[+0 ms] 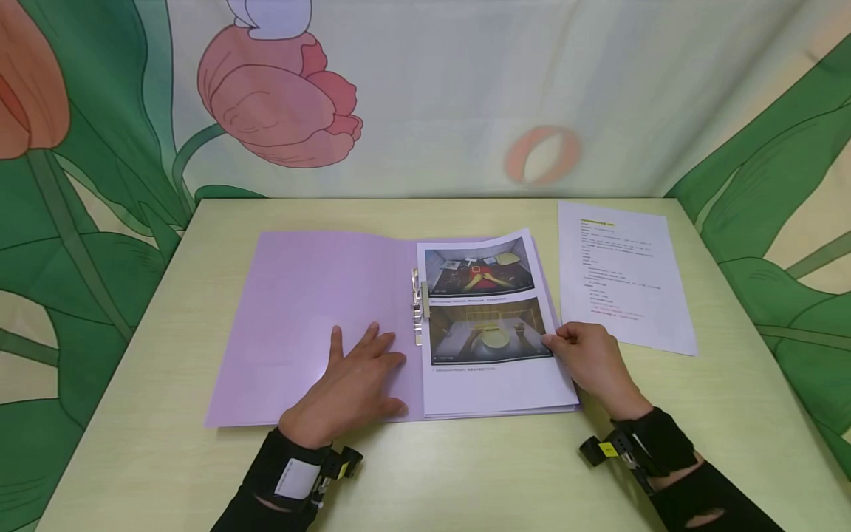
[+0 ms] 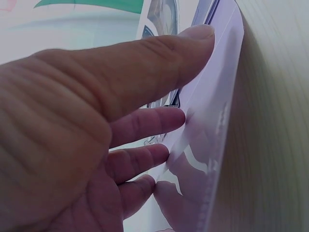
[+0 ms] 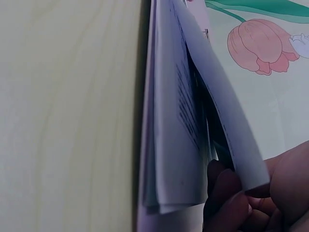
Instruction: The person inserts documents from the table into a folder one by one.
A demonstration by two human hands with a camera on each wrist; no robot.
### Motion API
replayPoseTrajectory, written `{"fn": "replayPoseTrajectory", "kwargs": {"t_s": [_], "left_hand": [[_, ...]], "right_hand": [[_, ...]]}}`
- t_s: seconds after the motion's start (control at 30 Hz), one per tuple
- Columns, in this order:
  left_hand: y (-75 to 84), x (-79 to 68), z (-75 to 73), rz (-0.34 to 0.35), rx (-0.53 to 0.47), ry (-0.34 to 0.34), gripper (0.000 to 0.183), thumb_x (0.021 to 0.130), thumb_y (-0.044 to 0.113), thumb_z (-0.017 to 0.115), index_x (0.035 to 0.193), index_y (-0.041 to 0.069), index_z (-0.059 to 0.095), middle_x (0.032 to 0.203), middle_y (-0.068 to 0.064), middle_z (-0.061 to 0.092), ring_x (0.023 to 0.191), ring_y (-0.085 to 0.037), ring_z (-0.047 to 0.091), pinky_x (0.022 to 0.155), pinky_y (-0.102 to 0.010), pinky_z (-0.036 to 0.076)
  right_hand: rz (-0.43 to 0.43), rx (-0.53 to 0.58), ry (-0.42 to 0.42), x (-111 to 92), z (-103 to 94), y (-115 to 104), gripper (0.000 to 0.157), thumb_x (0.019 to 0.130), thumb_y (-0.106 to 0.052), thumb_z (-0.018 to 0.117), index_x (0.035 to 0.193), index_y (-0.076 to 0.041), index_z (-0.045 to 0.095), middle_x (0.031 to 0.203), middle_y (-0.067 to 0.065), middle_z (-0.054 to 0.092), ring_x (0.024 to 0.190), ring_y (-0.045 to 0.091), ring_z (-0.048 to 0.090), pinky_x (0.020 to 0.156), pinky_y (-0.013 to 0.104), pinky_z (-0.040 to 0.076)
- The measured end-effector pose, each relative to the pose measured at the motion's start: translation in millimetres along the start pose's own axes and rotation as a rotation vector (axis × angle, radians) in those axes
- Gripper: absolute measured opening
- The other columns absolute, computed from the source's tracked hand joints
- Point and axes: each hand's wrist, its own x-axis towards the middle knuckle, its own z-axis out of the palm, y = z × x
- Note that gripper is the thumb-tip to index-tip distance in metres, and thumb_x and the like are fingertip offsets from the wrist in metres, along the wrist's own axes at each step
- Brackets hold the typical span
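Note:
A lilac folder lies open on the table, its metal clip along the spine and a stack of paper on its right side. The top sheet carries two colour photos with lines of print. My left hand rests on the inside of the left cover with fingers spread; in the left wrist view its fingertips touch the glossy plastic. At the right edge of the stack, my right hand pinches a page between thumb and fingers. The right wrist view has that page bent up, apart from the sheets under it.
A loose printed sheet lies on the table to the right of the folder, beyond the right hand. The pale wooden table ends at the back against a curtain with a flower print. Both wrists wear black bands with small cameras.

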Motion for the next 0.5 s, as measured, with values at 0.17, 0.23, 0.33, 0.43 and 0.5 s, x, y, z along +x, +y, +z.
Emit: {"fn": "replayPoseTrajectory", "kwargs": {"t_s": [0.17, 0.23, 0.33, 0.43, 0.5], "left_hand": [[0.5, 0.1, -0.1, -0.002, 0.001, -0.002, 0.067, 0.067, 0.044, 0.085, 0.124, 0.016, 0.065, 0.149, -0.012, 0.045, 0.143, -0.034, 0.023, 0.105, -0.077, 0.003], [0.6, 0.1, -0.2, -0.001, 0.002, -0.004, 0.067, 0.067, 0.045, 0.085, 0.124, 0.016, 0.065, 0.149, -0.012, 0.045, 0.143, -0.034, 0.023, 0.105, -0.077, 0.003], [0.7, 0.5, -0.4, -0.003, 0.008, -0.01, 0.069, 0.067, 0.046, 0.084, 0.126, 0.017, 0.063, 0.15, -0.012, 0.044, 0.143, -0.034, 0.023, 0.105, -0.077, 0.003], [0.7, 1.4, 0.0, -0.008, 0.004, -0.014, 0.071, 0.067, 0.047, 0.084, 0.128, 0.018, 0.062, 0.15, -0.012, 0.043, 0.143, -0.034, 0.023, 0.104, -0.078, 0.003], [1.0, 1.6, 0.1, -0.013, 0.001, -0.019, 0.072, 0.067, 0.047, 0.084, 0.129, 0.018, 0.061, 0.151, -0.012, 0.042, 0.143, -0.033, 0.022, 0.104, -0.078, 0.003]], "right_hand": [[0.001, 0.001, -0.012, 0.1, -1.1, -0.4, 0.025, 0.092, -0.024, 0.065, 0.085, -0.001, 0.069, 0.073, 0.009, 0.064, 0.067, 0.022, 0.052, 0.053, 0.032, 0.038], [0.001, 0.003, -0.014, 0.4, -1.4, 0.0, 0.025, 0.092, -0.024, 0.064, 0.084, -0.001, 0.068, 0.073, 0.009, 0.064, 0.066, 0.023, 0.052, 0.053, 0.032, 0.038], [-0.003, 0.006, -0.016, 0.6, -1.6, 0.5, 0.025, 0.092, -0.023, 0.064, 0.084, -0.001, 0.068, 0.072, 0.009, 0.063, 0.065, 0.022, 0.051, 0.052, 0.032, 0.038], [-0.009, 0.006, -0.015, 0.8, -2.1, 0.1, 0.024, 0.092, -0.023, 0.064, 0.083, -0.001, 0.068, 0.071, 0.009, 0.063, 0.064, 0.022, 0.051, 0.052, 0.032, 0.037], [-0.012, 0.004, -0.01, 1.0, -2.5, -0.2, 0.024, 0.092, -0.023, 0.065, 0.082, -0.002, 0.068, 0.071, 0.009, 0.063, 0.064, 0.022, 0.051, 0.052, 0.032, 0.037]]}}
